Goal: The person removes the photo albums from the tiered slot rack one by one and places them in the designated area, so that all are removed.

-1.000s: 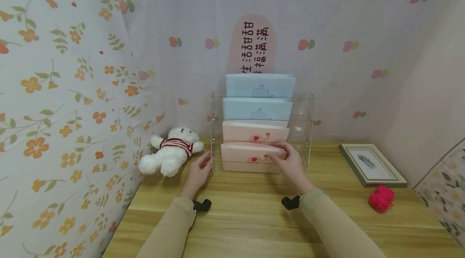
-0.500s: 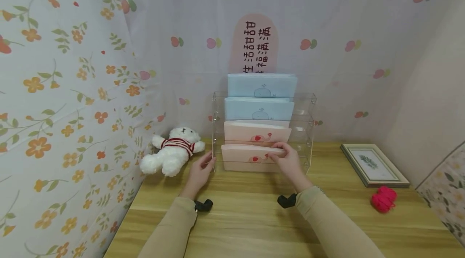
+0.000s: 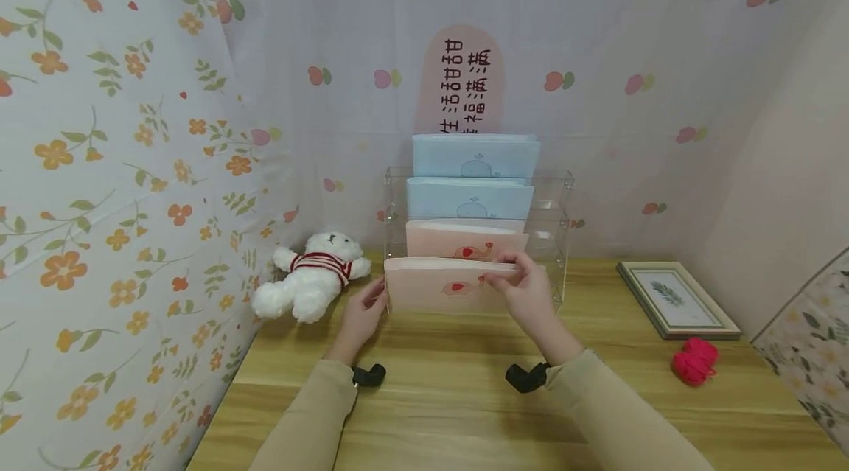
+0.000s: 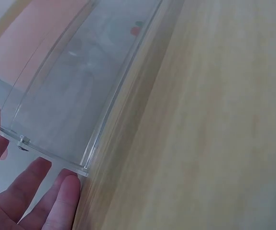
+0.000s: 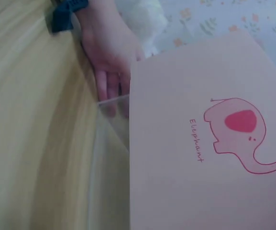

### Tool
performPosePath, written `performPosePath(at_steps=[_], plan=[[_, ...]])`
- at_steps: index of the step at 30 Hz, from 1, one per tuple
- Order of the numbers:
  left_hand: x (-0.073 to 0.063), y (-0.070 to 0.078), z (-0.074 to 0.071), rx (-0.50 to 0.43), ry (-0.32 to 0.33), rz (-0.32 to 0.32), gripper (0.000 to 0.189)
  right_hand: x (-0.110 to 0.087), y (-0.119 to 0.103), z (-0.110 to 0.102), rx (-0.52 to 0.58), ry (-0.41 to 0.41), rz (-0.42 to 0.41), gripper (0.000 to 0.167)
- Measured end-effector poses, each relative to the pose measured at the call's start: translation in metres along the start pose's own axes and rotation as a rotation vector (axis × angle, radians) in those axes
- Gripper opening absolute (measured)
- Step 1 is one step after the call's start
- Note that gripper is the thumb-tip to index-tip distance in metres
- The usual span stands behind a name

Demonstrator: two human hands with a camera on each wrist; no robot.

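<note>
My right hand [image 3: 530, 294] pinches the upper right corner of a pink notebook [image 3: 424, 290] with an elephant drawing, thumb in front. The notebook stands upright before the lowest tier of a clear acrylic rack [image 3: 562, 235]; its elephant cover [image 5: 176, 91] fills much of the right wrist view. With fingers extended, my left hand [image 3: 361, 312] touches the rack's left side near the bottom. In the left wrist view, its fingertips [image 4: 70, 187] lie against the clear side panel [image 4: 56, 155]. Behind, another pink notebook [image 3: 438, 239] and two blue whale notebooks [image 3: 438, 198] stand in the higher tiers.
A white teddy bear [image 3: 312, 279] in a striped top lies left of the rack on the wooden table [image 3: 431, 412]. To the right are a framed leaf picture [image 3: 676, 301] and a red yarn bundle [image 3: 695, 362]. Patterned cloth [image 3: 345, 51] hangs behind.
The front pink notebook has come out of the lowest tier toward me and slightly left, pinched by my right hand. My left hand stays at the rack's side.
</note>
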State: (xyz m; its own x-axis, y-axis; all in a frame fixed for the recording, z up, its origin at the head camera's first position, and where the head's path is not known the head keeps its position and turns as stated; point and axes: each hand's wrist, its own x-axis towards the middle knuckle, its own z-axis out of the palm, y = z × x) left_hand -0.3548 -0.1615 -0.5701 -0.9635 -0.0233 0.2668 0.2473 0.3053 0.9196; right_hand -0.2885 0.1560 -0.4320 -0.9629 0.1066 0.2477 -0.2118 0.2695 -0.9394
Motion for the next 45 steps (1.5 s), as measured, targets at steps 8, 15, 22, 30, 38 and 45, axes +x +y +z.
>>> performPosePath(at_steps=[8, 15, 22, 30, 38, 45], plan=[[0.001, -0.002, 0.000, 0.011, -0.010, -0.012, 0.045, -0.026, 0.009, 0.002, -0.064, -0.114, 0.121, 0.025], [0.002, -0.006, 0.001, -0.015, -0.004, -0.014, 0.046, -0.034, 0.028, 0.004, -0.040, -0.164, 0.188, 0.027], [0.000, -0.001, 0.001, -0.025, 0.004, -0.029, 0.048, -0.028, 0.046, 0.001, -0.153, -0.181, 0.134, 0.026], [-0.001, 0.000, 0.002, -0.010, 0.017, -0.027, 0.045, -0.020, 0.063, -0.001, -0.236, -0.202, 0.022, 0.033], [-0.002, 0.000, 0.003, -0.014, 0.005, -0.021, 0.044, -0.023, 0.075, -0.001, -0.278, -0.281, -0.016, 0.029], [-0.002, -0.001, 0.001, -0.011, 0.012, -0.030, 0.044, -0.023, 0.093, 0.003, -0.379, -0.276, 0.024, 0.024]])
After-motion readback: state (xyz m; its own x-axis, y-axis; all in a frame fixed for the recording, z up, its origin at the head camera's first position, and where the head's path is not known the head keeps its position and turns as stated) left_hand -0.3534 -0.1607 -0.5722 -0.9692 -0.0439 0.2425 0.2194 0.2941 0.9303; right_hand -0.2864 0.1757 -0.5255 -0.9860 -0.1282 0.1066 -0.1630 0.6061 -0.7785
